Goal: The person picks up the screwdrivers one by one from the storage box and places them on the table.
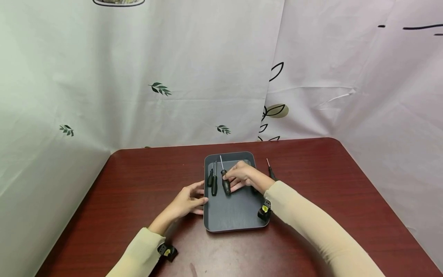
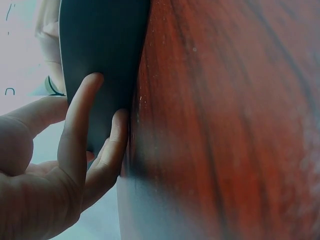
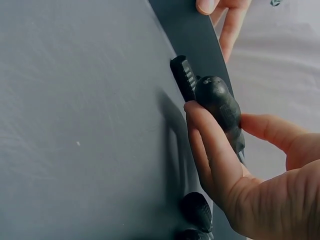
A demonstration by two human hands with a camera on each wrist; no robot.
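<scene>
A dark grey tray point(image 1: 235, 216) lies on the table, and several black-handled screwdrivers are in it. My right hand point(image 1: 243, 175) pinches the handle of one screwdriver point(image 3: 219, 102) between thumb and fingers, over the tray, its shaft pointing away from me. Left of it, two more screwdrivers point(image 1: 214, 187) lie side by side along the tray's left wall. Part of another dark handle point(image 1: 254, 190) shows beneath my right wrist, mostly hidden. With extended fingers, my left hand point(image 1: 185, 202) touches the tray's left outer wall point(image 2: 102, 45), the thumb at the rim.
Another screwdriver point(image 1: 271, 173) is on the table just beyond the tray's right side, partly covered by my right forearm. A reddish-brown table point(image 1: 149, 173) extends around the tray. White cloth with leaf prints point(image 1: 194, 77) hangs behind and along the sides.
</scene>
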